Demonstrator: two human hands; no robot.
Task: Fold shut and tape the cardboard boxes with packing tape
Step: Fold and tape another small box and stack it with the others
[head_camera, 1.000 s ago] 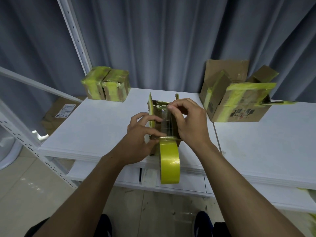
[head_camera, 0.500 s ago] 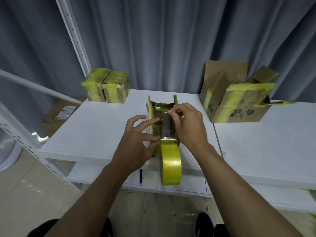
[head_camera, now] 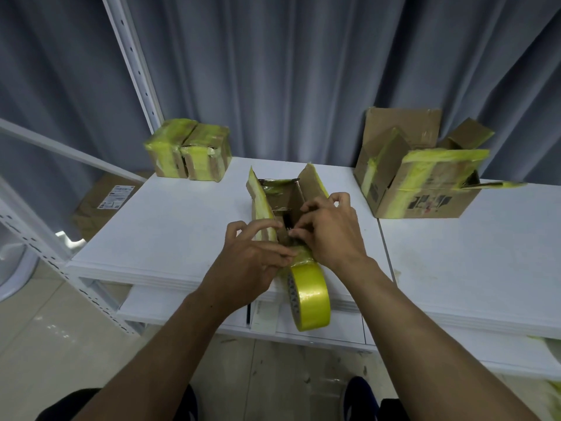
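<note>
The small open box stands just beyond both sets of fingertips, its side flaps upright. The right hand curls its fingers and pinches the box's near end, probably to fold it inward. The left hand lays its fingers nearly straight against the left flap. Its thumb presses the tape strip, likely to anchor it. The tape roll hangs below the thumbs. Compared with half a second ago, I see the right fingertips sitting lower and the roll tilting rightward.

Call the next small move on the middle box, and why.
Probably fold the two side flaps inward: they stand upright on the middle box, while the tape roll hangs over the table edge from its near end, where the left hand and right hand work.
</note>
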